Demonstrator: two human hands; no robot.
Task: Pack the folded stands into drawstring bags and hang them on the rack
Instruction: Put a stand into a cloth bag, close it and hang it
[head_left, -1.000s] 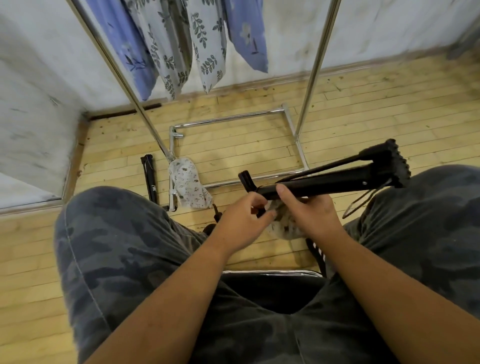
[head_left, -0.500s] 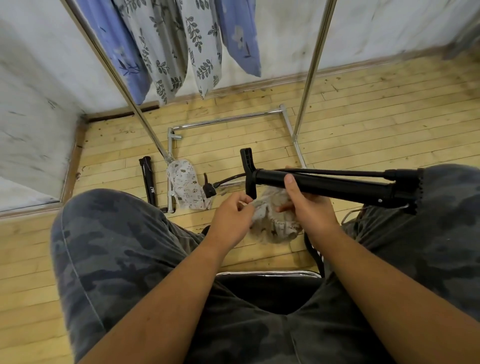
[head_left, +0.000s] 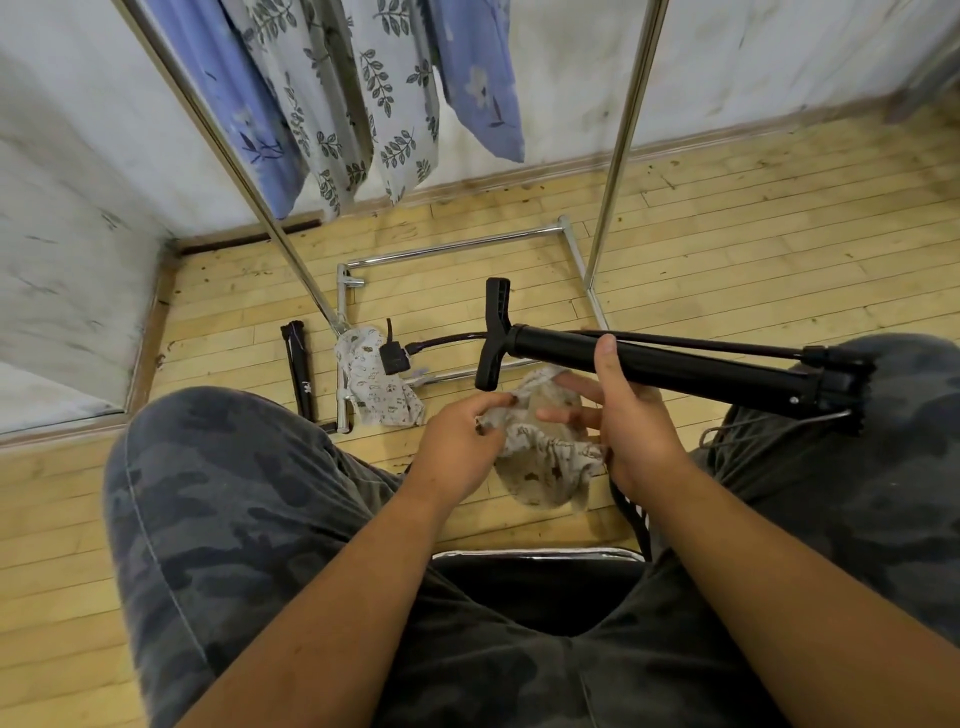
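A black folded stand (head_left: 670, 364) lies nearly level across my lap, its T-shaped end pointing left and its other end over my right knee. My right hand (head_left: 621, 415) steadies it with the thumb on the tube while the fingers reach into a patterned drawstring bag (head_left: 550, 457). My left hand (head_left: 462, 441) pinches the bag's rim at the left. The bag hangs open below the stand between my knees. A second patterned bag (head_left: 371, 382) lies on the floor by the rack's base, and another folded black stand (head_left: 298, 371) lies left of it.
The chrome rack (head_left: 618, 140) stands ahead on the wooden floor, with several blue and leaf-print bags (head_left: 374, 93) hanging from it. A black hose with a connector (head_left: 395, 356) dangles near the rack's base bar. A wall corner is at the left. I sit on a black chair (head_left: 540, 558).
The stand has swung from tilted up at the right to nearly level, its T-end now further left. Both hands have spread the bag's mouth wider below it.
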